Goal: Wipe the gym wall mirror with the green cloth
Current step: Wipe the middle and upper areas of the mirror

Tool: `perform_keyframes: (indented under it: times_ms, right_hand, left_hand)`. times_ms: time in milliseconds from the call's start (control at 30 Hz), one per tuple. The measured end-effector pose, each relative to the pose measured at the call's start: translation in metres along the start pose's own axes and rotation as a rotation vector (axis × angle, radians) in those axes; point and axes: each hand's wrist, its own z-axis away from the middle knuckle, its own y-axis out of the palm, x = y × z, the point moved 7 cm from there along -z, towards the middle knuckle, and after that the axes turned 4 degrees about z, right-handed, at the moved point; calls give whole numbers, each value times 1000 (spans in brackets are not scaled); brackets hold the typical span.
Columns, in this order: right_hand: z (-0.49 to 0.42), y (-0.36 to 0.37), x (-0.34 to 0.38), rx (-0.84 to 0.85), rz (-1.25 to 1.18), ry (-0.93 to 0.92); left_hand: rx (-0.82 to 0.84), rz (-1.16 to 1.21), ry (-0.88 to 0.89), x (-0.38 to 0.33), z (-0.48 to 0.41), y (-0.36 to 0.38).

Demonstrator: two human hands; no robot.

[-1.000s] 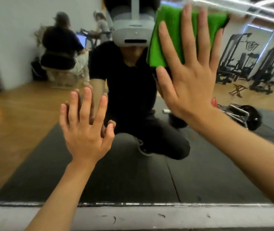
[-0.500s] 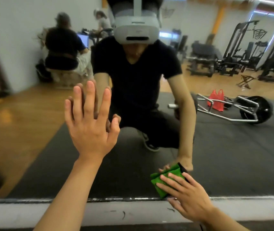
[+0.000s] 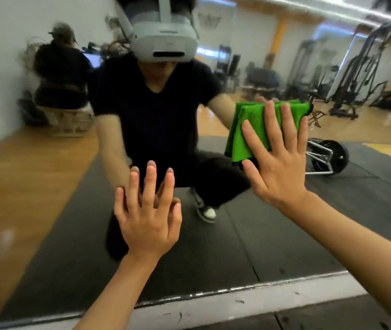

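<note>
Gym machines (image 3: 356, 75) show, partly blurred, in the wall mirror (image 3: 285, 234). Against the glass the left hand (image 3: 149, 217) lies flat, fingers spread, holding nothing. Higher and rightward, the right hand (image 3: 278, 167), fingers straight, presses the folded green cloth (image 3: 249, 129) to it.

- A bright green cloth (image 3: 249, 136), edged in black.
- A pale grey headset (image 3: 166, 41) above a black T-shirt (image 3: 151, 108).
- Black floor mats (image 3: 273, 234) beside tan wooden flooring (image 3: 23, 186).
</note>
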Motion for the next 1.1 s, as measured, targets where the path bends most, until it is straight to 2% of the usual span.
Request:
perform_keyframes:
  times_ms: [133,233,333,433,567,767,933,1100]
  right_hand:
    - [-1,0,-4,12,-4,-39]
    - [4,1,-13,6,10,-138]
    - [8,1,-30,6,28,-244]
    - [17,-1,-49,13,31,-263]
    - [18,-6,-54,41,-19,-267]
    - [20,-9,-59,58,-118,-251]
    - [20,-9,-61,90,-235,-282]
    - [20,-2,-62,86,-246,-308]
  left_hand:
    - [43,66,-44,0,-4,-3]
    - [51,179,-71,-3,-8,-12]
    - [42,251,-11,-17,-29,-21]
    - [26,251,84,-51,-66,-25]
    - [25,191,161,-92,-109,-13]
    - [154,-126,65,-110,-128,13]
    - [141,-200,58,-113,-127,13]
    - [153,-241,63,-112,-128,18]
